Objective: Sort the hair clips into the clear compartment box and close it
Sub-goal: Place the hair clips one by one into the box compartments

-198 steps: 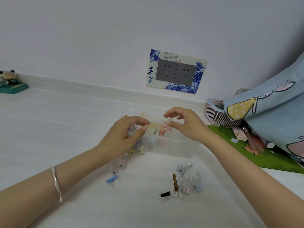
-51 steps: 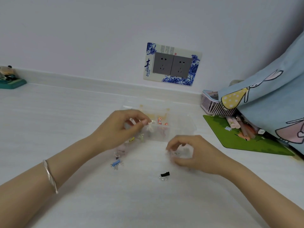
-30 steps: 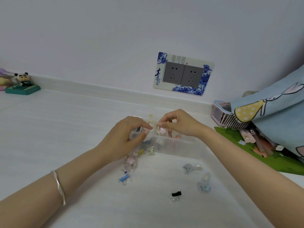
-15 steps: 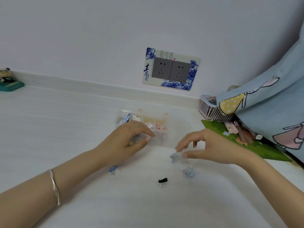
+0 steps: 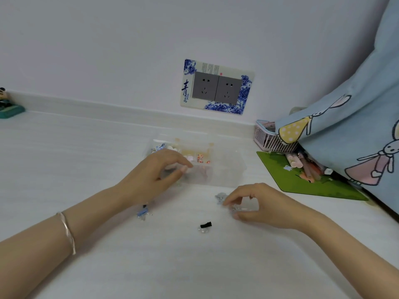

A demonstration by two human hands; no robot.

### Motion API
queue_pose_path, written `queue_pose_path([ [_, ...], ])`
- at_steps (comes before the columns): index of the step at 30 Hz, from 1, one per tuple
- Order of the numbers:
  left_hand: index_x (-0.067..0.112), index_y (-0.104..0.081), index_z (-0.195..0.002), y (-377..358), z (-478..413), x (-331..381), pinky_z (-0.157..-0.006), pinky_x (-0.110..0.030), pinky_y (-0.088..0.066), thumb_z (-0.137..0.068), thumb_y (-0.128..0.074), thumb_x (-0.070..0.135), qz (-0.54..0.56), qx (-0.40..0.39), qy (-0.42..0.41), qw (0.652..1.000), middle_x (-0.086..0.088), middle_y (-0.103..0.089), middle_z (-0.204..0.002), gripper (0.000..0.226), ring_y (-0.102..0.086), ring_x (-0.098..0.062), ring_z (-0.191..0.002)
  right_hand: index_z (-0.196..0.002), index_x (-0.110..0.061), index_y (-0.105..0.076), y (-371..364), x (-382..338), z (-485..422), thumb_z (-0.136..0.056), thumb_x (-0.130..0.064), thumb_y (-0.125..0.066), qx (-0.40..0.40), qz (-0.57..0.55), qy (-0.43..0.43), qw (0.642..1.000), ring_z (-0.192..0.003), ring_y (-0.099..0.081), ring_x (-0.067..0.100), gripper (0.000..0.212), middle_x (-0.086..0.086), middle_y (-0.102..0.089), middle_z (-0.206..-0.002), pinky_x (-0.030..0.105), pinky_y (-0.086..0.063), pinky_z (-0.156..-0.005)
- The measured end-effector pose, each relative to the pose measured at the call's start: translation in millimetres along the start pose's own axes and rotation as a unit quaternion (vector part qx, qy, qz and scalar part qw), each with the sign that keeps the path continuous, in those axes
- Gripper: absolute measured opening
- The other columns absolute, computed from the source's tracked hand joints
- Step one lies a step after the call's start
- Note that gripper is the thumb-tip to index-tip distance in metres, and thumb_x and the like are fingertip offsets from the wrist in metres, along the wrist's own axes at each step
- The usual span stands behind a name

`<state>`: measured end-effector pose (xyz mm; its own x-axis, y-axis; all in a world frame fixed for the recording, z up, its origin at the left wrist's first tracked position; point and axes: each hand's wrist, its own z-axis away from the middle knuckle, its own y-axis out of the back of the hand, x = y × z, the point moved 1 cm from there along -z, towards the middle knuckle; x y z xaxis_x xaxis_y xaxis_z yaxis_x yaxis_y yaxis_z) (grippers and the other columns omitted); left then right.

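Note:
The clear compartment box lies open on the white table, with small coloured clips in its left compartments. My left hand grips the box's front left edge, thumb and fingers pinched on the wall. My right hand is down on the table in front of the box, fingers closed around a pale blue-clear hair clip. A grey clip lies just left of its fingertips. A black clip and a blue clip lie loose on the table nearer me.
A green mat with pens lies to the right, a pink basket behind it, and blue printed fabric hangs over both. A double wall socket is behind the box. A small panda figure stands far left.
My right hand has dropped lower onto the table and closed on the pale blue clip that lay loose. The left hand has kept its hold on the box.

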<state>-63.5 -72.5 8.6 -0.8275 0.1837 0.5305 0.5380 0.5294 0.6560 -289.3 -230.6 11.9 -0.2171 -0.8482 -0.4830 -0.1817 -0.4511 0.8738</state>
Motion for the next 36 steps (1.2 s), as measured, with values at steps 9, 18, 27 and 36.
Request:
queue_pose_path([
  [9,0.038,-0.065,-0.102,21,-3,-26,-0.09,-0.011,-0.036,-0.094,-0.046,0.039,-0.016,0.042,0.06,0.997,0.025,-0.062,-0.107,0.02,-0.052,0.004,-0.108,-0.08,-0.025,-0.07,25,-35,-66,-0.066,-0.022,-0.081,0.145,-0.253,0.034,0.956,-0.061,-0.064,0.007,0.018,-0.007,-0.072,-0.08,0.014,-0.05,-0.06],
  [18,0.034,-0.065,-0.103,24,-3,-36,-0.092,-0.018,-0.039,-0.093,-0.045,0.039,-0.018,0.047,0.071,0.996,0.02,-0.064,-0.107,0.023,-0.053,0.001,-0.107,-0.083,-0.014,-0.07,14,-35,-148,-0.073,-0.03,-0.079,0.219,-0.18,-0.044,0.958,-0.068,-0.067,0.015,0.021,0.001,-0.073,-0.075,0.028,-0.054,-0.066],
  [27,0.03,-0.067,-0.102,23,-3,-33,-0.087,-0.012,-0.038,-0.095,-0.044,0.035,-0.037,0.011,0.066,0.997,0.024,-0.064,-0.101,0.025,-0.052,0.005,-0.103,-0.083,-0.028,-0.074,15,-27,-136,-0.082,-0.038,-0.066,0.242,-0.092,-0.005,0.966,-0.063,-0.053,0.0,0.013,-0.022,-0.07,-0.085,0.005,-0.04,-0.061],
  [36,0.032,-0.073,-0.089,24,-3,-30,-0.086,-0.019,-0.041,-0.094,-0.046,0.035,-0.017,0.022,0.097,0.995,0.014,-0.068,-0.091,0.028,-0.054,0.002,-0.098,-0.093,-0.027,-0.075,-1,-23,-96,-0.088,-0.032,-0.062,0.166,-0.091,0.002,0.982,-0.095,-0.06,-0.005,0.015,-0.016,-0.072,-0.098,0.012,-0.039,-0.083],
])
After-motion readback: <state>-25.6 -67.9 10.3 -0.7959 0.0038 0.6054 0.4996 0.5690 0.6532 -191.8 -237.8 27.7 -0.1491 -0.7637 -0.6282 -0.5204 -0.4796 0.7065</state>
